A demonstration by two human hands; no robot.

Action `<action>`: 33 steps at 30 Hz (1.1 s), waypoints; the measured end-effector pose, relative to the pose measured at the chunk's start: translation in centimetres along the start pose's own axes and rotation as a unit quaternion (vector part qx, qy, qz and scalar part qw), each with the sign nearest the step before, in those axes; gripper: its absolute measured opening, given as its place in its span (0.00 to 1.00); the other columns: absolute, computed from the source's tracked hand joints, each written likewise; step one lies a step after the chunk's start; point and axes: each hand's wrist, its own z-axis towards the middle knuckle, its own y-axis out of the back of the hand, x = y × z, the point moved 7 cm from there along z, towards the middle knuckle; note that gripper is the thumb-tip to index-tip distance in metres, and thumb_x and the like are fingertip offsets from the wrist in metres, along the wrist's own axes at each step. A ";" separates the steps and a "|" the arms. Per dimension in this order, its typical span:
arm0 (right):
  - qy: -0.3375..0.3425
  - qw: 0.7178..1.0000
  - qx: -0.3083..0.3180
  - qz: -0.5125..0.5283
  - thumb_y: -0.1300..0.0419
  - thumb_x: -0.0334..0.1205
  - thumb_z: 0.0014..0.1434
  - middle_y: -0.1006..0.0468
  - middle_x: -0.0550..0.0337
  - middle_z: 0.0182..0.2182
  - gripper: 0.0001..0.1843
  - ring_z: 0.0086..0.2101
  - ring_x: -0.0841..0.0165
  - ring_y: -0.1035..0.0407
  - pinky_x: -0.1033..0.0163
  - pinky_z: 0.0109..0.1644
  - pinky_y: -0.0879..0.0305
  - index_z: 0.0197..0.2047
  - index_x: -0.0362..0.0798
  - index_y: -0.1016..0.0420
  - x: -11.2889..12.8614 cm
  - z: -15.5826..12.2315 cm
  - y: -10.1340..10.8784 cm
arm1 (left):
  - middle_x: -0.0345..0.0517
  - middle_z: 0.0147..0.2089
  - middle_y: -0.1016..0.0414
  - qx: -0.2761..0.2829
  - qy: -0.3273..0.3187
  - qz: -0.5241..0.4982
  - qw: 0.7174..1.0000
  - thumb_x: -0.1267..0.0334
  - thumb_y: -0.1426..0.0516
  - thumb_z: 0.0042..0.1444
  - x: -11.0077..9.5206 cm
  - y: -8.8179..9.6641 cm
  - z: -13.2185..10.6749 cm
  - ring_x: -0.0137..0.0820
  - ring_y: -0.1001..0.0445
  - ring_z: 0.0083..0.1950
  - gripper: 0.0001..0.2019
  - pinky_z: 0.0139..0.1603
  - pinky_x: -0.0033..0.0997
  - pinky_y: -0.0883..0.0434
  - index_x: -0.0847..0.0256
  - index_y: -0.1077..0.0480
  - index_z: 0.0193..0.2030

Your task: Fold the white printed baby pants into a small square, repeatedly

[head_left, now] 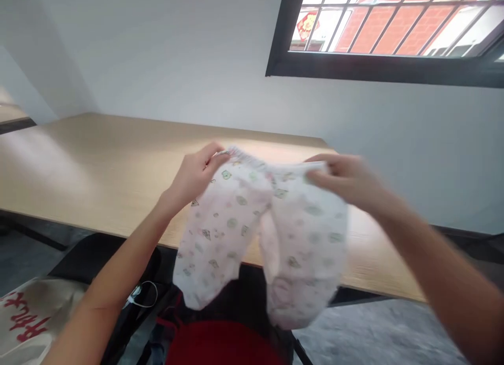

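Note:
A small pair of white pants (232,218) with a green and pink print hangs between my two hands in front of the table's near edge. My left hand (202,168) pinches one end of the gathered waistband. At the other end of the waistband, my right hand (340,178) grips the cloth, with thumb in front and fingers partly hidden behind; it is blurred by motion. Both legs of the pants dangle down past the table edge, the right-hand one blurred.
A light wood table (118,165) stretches along the white wall, under a barred window (386,29). At lower left a black chair (90,254) holds a pale bag (43,312) with red writing, and a white cable (147,296) lies beside it. Something red (224,344) is below me.

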 end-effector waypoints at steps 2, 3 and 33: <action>-0.032 0.998 0.045 0.030 0.45 0.41 0.51 0.31 0.59 0.24 0.10 0.23 0.74 0.38 0.70 0.23 0.47 0.32 0.42 0.29 -2.3 4.0 -5.1 | 0.35 0.22 0.42 0.077 0.070 -0.051 0.993 0.52 0.53 0.59 5.7 -3.4 0.9 0.21 0.42 0.25 0.15 0.26 0.21 0.45 0.61 0.33 0.38; -0.032 0.997 0.060 0.042 0.44 0.43 0.50 0.33 0.60 0.22 0.11 0.22 0.74 0.40 0.70 0.22 0.49 0.29 0.42 0.31 -3.6 5.7 -7.5 | 0.36 0.24 0.39 0.104 0.089 -0.057 0.989 0.54 0.52 0.59 8.1 -4.8 1.3 0.22 0.40 0.25 0.14 0.26 0.21 0.44 0.63 0.33 0.36; 0.232 0.921 0.303 -0.076 0.67 0.44 0.66 0.34 0.56 0.53 0.24 0.51 0.64 0.41 0.60 0.54 0.45 0.53 0.47 0.36 1.3 9.4 -25.3 | 0.42 0.49 0.28 0.229 0.071 -0.100 0.966 0.61 0.51 0.57 10.6 -10.0 -1.7 0.39 0.36 0.56 0.14 0.59 0.40 0.42 0.65 0.29 0.43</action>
